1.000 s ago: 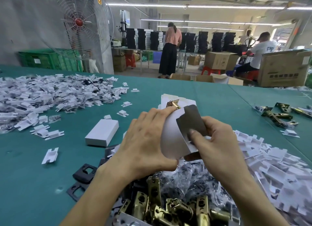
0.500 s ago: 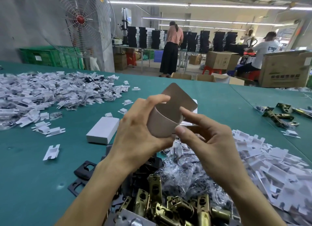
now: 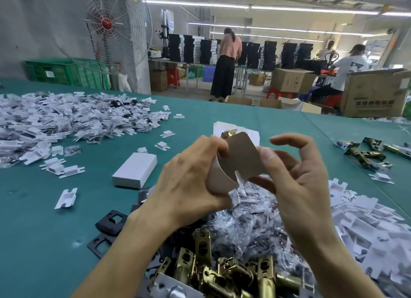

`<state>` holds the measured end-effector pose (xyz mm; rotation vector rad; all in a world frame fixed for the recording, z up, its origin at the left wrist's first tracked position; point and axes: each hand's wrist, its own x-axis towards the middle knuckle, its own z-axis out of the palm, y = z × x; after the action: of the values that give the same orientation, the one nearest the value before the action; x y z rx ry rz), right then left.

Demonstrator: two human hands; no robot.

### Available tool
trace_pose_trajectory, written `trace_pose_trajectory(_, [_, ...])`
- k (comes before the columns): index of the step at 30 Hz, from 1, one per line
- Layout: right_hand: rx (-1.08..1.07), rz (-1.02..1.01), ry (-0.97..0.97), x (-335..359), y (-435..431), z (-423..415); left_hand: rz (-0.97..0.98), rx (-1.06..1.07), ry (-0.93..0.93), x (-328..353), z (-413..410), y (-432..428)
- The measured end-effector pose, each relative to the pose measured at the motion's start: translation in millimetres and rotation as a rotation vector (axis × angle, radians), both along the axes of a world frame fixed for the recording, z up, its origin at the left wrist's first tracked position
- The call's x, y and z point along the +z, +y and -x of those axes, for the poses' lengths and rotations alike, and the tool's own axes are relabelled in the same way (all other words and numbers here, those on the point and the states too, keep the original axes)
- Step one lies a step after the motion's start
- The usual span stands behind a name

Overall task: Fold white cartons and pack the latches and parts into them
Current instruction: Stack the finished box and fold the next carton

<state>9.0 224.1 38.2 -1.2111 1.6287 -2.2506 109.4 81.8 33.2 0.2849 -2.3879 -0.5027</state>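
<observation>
Since 0.5 s ago the brown flap (image 3: 241, 158) has swung over toward the right and the brass tip of 1 latch (image 3: 229, 135) now shows above it, at frame centre. There the left hand (image 3: 191, 177) is clamped round the bowed carton (image 3: 219, 179), and the right hand (image 3: 298, 177) pinches the flap's edge between thumb and a lower finger, index lifted clear. With the card still bowed, a skewed thumb push could crease the flap off its fold, or the latch might slip out the open top.

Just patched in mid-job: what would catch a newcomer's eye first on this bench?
Dead centre, the left hand and right hand hold a half-folded carton with a brass latch poking out its top. Nearest the camera lies a heap of brass latches; a wide spread of white parts covers the green table at far left.
</observation>
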Motion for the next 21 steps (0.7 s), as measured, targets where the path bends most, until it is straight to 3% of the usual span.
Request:
trace_pose_trajectory(7, [0.031,-0.179,0.032,-4.5,-0.8,-0.2,-0.009,-0.062,0.007,1.4,2.4,5.6])
trace_pose_trajectory(13, [-0.109,-0.186,0.221,-6.2,-3.4,-8.6,-0.057,-0.099,-0.02,0.3,2.1,7.4])
trace_pose_trajectory(21, [-0.074,-0.136,0.166,-4.2,0.5,1.2,-0.064,-0.09,0.017,2.1,2.0,7.1])
